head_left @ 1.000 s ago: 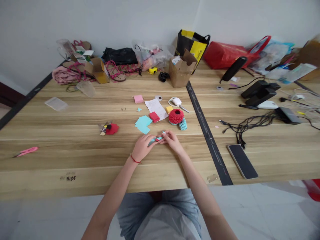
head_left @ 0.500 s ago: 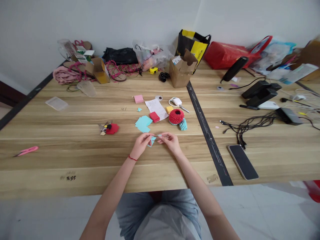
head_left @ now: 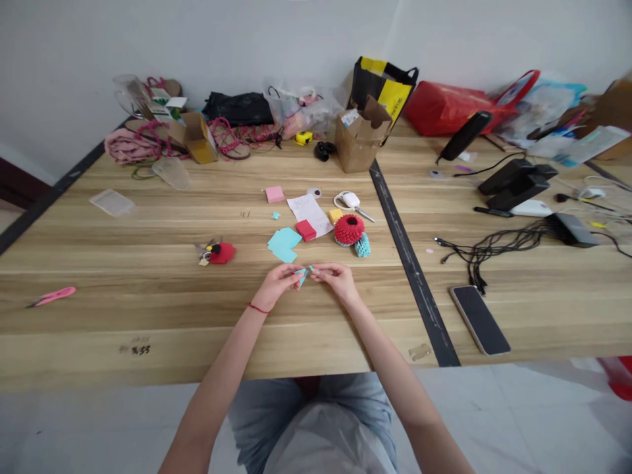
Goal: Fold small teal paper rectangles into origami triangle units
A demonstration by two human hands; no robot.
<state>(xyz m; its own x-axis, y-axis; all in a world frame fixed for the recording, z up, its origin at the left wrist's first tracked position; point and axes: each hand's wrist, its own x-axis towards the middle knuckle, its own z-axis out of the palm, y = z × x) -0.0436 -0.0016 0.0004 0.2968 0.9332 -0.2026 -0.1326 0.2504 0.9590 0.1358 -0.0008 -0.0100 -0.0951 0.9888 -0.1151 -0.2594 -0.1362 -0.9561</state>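
Observation:
My left hand (head_left: 277,284) and my right hand (head_left: 334,279) meet over the wooden table (head_left: 148,309) and both pinch a small folded piece of light blue paper (head_left: 302,273) between their fingertips, lifted slightly off the wood. Just beyond them lies a small stack of light blue paper squares (head_left: 283,243). A red block of paper (head_left: 305,230) rests on a white slip (head_left: 309,212). To the right sits a round red folded-paper model (head_left: 348,229) with a light blue folded piece (head_left: 363,245) against it.
A black phone (head_left: 480,319) and tangled black cables (head_left: 486,247) lie right of the dark seam (head_left: 405,253). Pink scissors (head_left: 52,296) lie far left, a red-and-grey object (head_left: 217,252) mid-left. A brown box (head_left: 359,137), bags and sandals line the back wall.
Both hands lifted the blue paper off the table and drew it slightly farther away; the paper went from flat under the fingers to pinched up between the fingertips.

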